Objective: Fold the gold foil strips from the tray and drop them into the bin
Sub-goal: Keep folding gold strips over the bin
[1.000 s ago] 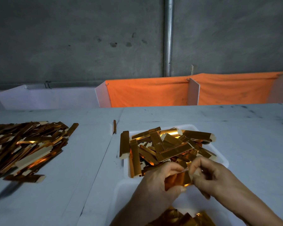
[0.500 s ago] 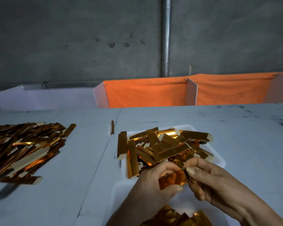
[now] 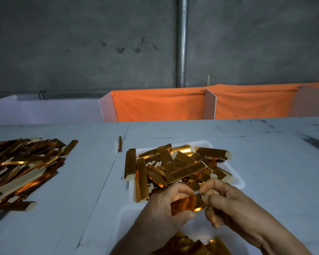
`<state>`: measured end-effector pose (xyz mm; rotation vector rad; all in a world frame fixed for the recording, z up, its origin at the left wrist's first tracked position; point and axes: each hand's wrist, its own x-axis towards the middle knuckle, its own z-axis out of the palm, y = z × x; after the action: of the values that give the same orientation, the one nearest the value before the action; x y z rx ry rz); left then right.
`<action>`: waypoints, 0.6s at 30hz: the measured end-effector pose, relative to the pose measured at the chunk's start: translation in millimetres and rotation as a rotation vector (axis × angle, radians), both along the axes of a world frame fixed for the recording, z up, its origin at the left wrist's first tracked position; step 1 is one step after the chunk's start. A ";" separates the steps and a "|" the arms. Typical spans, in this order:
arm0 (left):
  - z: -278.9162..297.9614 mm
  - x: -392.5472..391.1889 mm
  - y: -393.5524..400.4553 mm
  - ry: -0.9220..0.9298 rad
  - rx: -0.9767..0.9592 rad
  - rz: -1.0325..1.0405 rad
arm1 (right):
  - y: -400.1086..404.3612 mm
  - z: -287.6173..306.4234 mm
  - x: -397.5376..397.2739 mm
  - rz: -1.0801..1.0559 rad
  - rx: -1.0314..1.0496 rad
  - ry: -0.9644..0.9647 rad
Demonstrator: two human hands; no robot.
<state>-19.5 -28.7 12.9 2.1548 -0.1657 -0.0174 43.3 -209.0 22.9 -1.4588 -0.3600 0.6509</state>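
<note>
Both hands hold one gold foil strip [image 3: 187, 203] just in front of the white tray [image 3: 238, 181]; the left hand [image 3: 166, 208] curls round its left end, the right hand [image 3: 226, 205] pinches its right end; heaped strips [image 3: 177, 162] fill the tray; below the tray sits the bin [image 3: 129, 214]; far left of the tray lies a loose pile [image 3: 20, 164]; behind the tray hangs orange cloth [image 3: 158, 105].

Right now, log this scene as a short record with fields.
left hand: grips one end of the strip
right hand: pinches the other end
strip: gold foil, held over the bin, between both hands
tray: white, piled with gold strips
bin: white, nearest the person, folded gold pieces inside
pile: loose strips on the table, far left
table: white, scuffed
</note>
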 end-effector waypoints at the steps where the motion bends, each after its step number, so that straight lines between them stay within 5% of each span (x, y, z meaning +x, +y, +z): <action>1: -0.2 0.3 0.1 -0.008 0.001 0.002 | 0.1 0.8 -0.5 -0.002 0.001 -0.001; 6: -2.7 1.8 1.2 -0.030 0.010 0.008 | -1.3 3.0 -2.3 -0.012 -0.030 -0.006; 13: -7.2 2.0 0.3 -0.202 0.192 -0.053 | 1.5 -5.0 -4.6 -0.025 -0.195 -0.282; 18: -4.7 -0.3 2.7 -0.184 0.111 -0.036 | -2.2 0.1 -2.5 0.023 -0.019 -0.108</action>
<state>-19.8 -26.0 8.3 2.2625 -0.3167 0.1541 40.7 -211.2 23.0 -1.5136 -0.4564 0.5967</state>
